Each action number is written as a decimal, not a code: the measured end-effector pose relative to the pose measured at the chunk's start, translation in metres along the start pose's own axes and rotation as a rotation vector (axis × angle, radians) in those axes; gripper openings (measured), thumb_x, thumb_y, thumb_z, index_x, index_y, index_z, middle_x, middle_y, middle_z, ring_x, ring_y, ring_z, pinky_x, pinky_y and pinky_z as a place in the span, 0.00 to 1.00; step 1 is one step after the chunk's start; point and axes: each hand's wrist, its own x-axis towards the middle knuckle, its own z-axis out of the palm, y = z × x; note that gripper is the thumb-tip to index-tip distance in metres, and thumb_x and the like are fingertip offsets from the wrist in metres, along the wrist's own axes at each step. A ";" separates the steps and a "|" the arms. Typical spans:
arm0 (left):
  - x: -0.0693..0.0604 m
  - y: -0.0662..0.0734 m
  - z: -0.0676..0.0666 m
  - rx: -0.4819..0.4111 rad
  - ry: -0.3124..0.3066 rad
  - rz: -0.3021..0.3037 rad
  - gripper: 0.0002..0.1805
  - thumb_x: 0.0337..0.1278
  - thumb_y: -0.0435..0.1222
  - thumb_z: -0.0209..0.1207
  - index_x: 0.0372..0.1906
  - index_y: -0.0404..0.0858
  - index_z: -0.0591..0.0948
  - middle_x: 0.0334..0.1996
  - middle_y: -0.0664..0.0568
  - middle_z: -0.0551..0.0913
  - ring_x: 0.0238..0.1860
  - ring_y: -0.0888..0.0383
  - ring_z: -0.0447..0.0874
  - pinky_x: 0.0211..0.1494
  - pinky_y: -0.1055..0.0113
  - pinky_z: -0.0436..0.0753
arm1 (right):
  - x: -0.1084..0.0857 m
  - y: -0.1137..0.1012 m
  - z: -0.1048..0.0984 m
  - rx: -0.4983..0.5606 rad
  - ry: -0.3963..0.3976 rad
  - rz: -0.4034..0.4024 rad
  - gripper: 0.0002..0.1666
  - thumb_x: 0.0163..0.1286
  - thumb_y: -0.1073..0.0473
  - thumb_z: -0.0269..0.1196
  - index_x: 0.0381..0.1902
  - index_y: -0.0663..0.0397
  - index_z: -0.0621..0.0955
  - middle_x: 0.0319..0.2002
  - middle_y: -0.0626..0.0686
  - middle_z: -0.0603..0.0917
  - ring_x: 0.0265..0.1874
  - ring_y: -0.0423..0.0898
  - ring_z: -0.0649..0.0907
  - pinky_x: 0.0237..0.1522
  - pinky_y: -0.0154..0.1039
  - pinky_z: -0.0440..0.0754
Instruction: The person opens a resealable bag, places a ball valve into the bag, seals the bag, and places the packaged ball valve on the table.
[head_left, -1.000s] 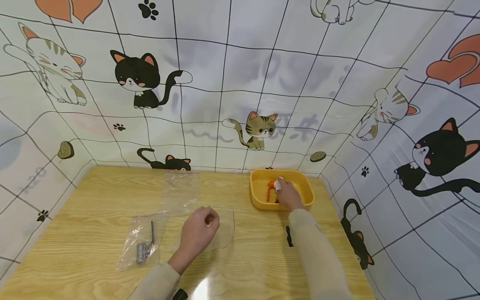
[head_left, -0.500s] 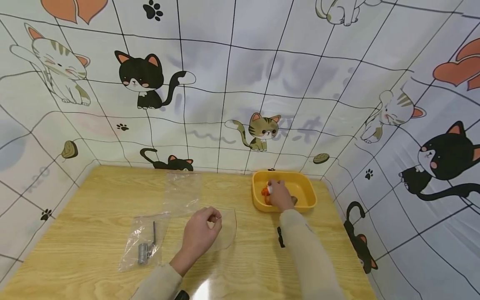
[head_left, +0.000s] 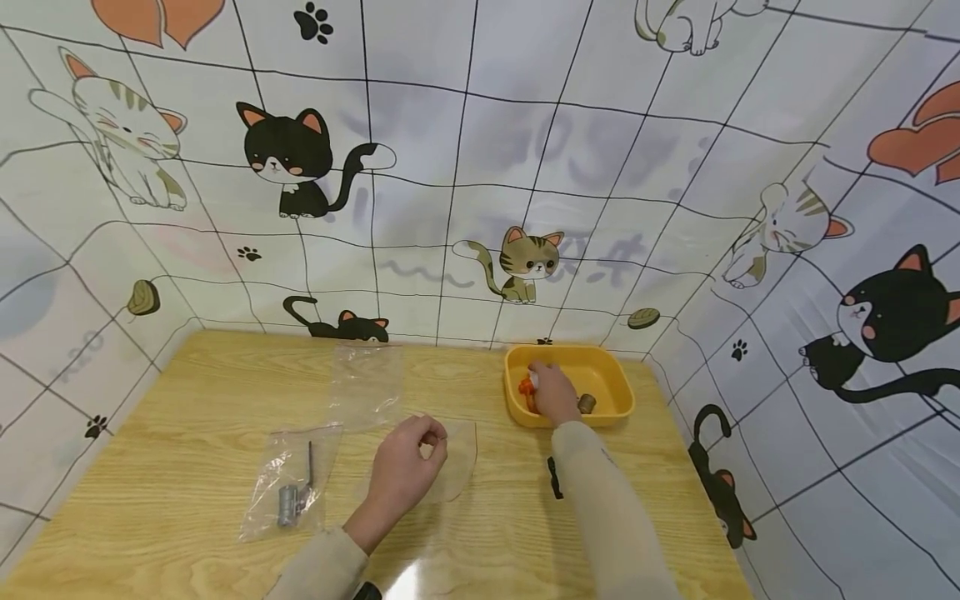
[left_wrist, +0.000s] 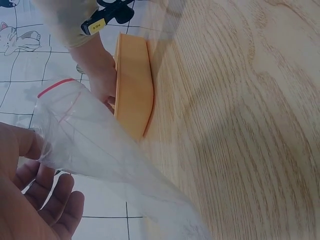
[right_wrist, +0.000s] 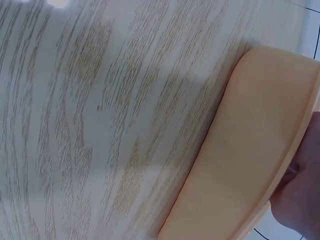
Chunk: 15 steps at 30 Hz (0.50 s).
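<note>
My left hand (head_left: 408, 462) pinches the edge of a clear zip bag (head_left: 457, 458) between thumb and forefinger, over the table's middle. In the left wrist view, the bag (left_wrist: 105, 135) hangs limp, its red zip strip at the top; I see nothing inside. My right hand (head_left: 557, 393) reaches down into the yellow tray (head_left: 618, 379), fingers on a small orange-and-white piece (head_left: 527, 390). Part of that piece and most fingertips are hidden. Beside the hand in the tray lies a small brown cylinder (head_left: 587, 404). In the right wrist view, the tray wall (right_wrist: 235, 145) hides the fingers.
A clear bag (head_left: 258, 492) with a grey cylinder (head_left: 287, 505) and a thin dark rod lies at left. Behind it another flat clear bag (head_left: 366, 383) rests on the wooden table (head_left: 172, 450). Cat-patterned sheets (head_left: 420, 167) stand at the back and sides.
Inside the tray my right hand has moved left, and the orange-and-white piece has shifted left with it, uncovering the brown cylinder. The left hand holds the bag in much the same place.
</note>
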 end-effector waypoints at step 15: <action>0.001 0.000 0.000 0.000 -0.007 -0.031 0.06 0.52 0.33 0.64 0.29 0.48 0.81 0.25 0.62 0.78 0.30 0.59 0.80 0.32 0.70 0.75 | -0.003 -0.001 -0.012 -0.040 0.054 -0.157 0.32 0.64 0.69 0.61 0.66 0.46 0.75 0.64 0.58 0.76 0.58 0.58 0.80 0.51 0.52 0.82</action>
